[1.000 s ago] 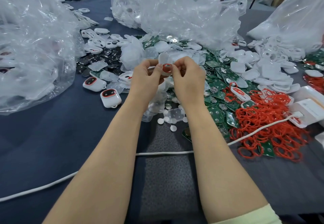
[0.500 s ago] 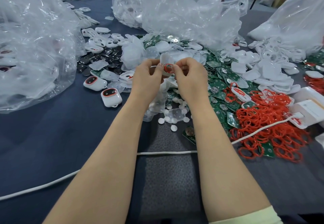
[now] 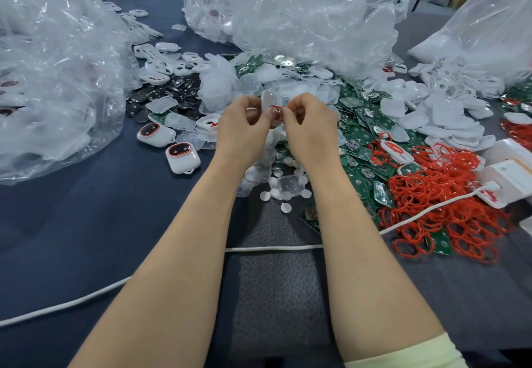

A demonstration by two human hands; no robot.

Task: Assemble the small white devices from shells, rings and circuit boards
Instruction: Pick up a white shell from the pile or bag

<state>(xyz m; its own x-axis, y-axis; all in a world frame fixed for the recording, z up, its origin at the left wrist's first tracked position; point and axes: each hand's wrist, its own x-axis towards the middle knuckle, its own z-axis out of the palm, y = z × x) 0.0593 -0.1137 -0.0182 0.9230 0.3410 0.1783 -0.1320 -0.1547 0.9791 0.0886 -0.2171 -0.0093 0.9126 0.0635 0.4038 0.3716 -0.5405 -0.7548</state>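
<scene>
Mid-air above parts heap: left hand point(image 3: 244, 125) and right hand point(image 3: 311, 125) both pinch white shell point(image 3: 269, 99), red ring point(image 3: 277, 109) at its opening. We judge ring-seating underway; we'd press evenly round rim, no twisting, shell held steady.

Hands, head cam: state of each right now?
Left hand: closed, fingertips pinching a small white shell with a red ring on it.
Right hand: closed, pinching the same shell from the other side.
</scene>
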